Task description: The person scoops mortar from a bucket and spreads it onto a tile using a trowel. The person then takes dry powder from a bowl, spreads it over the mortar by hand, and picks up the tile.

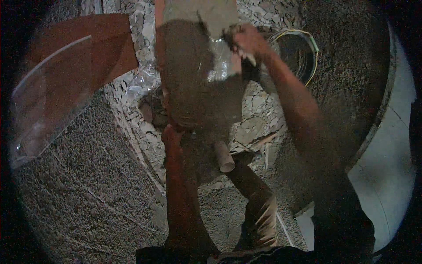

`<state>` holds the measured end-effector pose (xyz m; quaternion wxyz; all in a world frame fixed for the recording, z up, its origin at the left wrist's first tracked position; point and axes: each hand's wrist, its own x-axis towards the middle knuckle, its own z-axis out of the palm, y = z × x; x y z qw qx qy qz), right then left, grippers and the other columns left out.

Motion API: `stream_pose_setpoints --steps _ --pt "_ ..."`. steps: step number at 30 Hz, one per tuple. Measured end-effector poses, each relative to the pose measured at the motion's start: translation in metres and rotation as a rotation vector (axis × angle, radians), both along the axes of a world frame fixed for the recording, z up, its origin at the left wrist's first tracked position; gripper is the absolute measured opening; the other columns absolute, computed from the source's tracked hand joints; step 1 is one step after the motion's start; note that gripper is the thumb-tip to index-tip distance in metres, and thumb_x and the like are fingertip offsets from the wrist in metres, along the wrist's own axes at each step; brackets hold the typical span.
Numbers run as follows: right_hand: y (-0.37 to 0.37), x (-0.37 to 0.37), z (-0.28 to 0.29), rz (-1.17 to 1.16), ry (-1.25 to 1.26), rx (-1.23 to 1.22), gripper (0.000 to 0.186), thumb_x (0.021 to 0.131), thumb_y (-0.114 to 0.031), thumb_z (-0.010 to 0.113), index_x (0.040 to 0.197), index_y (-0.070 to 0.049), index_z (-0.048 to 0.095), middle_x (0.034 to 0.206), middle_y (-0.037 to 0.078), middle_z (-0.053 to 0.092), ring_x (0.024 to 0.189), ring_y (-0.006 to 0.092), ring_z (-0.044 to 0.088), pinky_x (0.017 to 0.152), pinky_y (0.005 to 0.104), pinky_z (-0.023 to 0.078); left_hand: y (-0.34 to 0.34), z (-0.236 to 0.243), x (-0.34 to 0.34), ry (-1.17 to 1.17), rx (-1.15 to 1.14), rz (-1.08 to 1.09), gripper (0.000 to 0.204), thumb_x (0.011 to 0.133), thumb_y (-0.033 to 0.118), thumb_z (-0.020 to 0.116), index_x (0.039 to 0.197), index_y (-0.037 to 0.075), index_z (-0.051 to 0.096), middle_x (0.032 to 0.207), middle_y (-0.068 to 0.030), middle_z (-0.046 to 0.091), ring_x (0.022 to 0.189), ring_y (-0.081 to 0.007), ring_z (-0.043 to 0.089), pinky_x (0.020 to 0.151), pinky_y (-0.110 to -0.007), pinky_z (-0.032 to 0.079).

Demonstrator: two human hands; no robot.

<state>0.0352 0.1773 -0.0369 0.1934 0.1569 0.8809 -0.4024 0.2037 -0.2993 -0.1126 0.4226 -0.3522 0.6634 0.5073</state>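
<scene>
A long reddish slab (159, 53), coated with grey, mortar-like paste, stretches from the top of the view toward me. My left hand (172, 135) is closed at its near left corner, with the fingers partly hidden by the slab. Over the right side of the coated face, my right hand (251, 40) is closed around a dark, lumpy thing that I cannot make out. Just below that hand, a patch of paste (220, 64) shines in the light. Shadow darkens much of the coating.
Broken rubble (259, 116) surrounds the slab. On the left lies a reddish-brown sheet (105, 48) with clear plastic (52, 101). A pale pipe (224, 158) stands near my leg, and a yellow-rimmed round container (315, 53) sits right. Pale flooring (382, 171) borders the rough ground.
</scene>
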Motion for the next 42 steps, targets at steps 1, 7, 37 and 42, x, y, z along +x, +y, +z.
stream_pose_setpoints --steps 1,7,37,42 --pt "0.010 -0.006 -0.003 0.072 0.017 0.046 0.040 0.103 -0.032 0.057 0.088 0.003 0.069 0.070 0.009 0.066 0.059 0.0179 0.063 0.055 0.0379 0.055 0.004 0.000 -0.001 0.006 0.008 -0.004 0.040 0.107 0.038 0.053 0.117 0.001 0.064 0.105 -0.0126 0.068 0.087 -0.0288 0.068 0.073 -0.046 0.056" --pt "-0.012 0.069 -0.011 -0.021 0.028 -0.145 0.036 0.100 -0.031 0.061 0.092 0.004 0.068 0.072 0.009 0.067 0.061 0.0199 0.063 0.060 0.0391 0.055 0.012 0.002 0.015 0.024 0.020 -0.018 0.039 0.107 0.037 0.053 0.116 0.000 0.064 0.105 -0.0126 0.068 0.086 -0.0288 0.068 0.072 -0.045 0.056" --pt "-0.121 0.223 0.054 -0.936 -0.181 -0.913 0.051 0.104 -0.052 0.058 0.093 -0.004 0.068 0.071 0.005 0.064 0.053 0.0180 0.061 0.051 0.0359 0.052 0.036 0.026 0.037 0.132 -0.042 -0.226 0.040 0.109 0.033 0.049 0.116 -0.005 0.060 0.108 -0.0172 0.067 0.092 -0.0318 0.071 0.073 -0.045 0.063" --pt "-0.145 0.254 0.078 -0.872 0.305 -0.739 0.046 0.104 -0.049 0.060 0.105 -0.005 0.073 0.074 0.004 0.067 0.054 0.0192 0.059 0.056 0.0381 0.052 -0.002 0.030 0.004 0.214 -0.065 -0.189 0.043 0.108 0.041 0.052 0.110 0.000 0.067 0.101 -0.0133 0.069 0.093 -0.0310 0.070 0.075 -0.043 0.058"
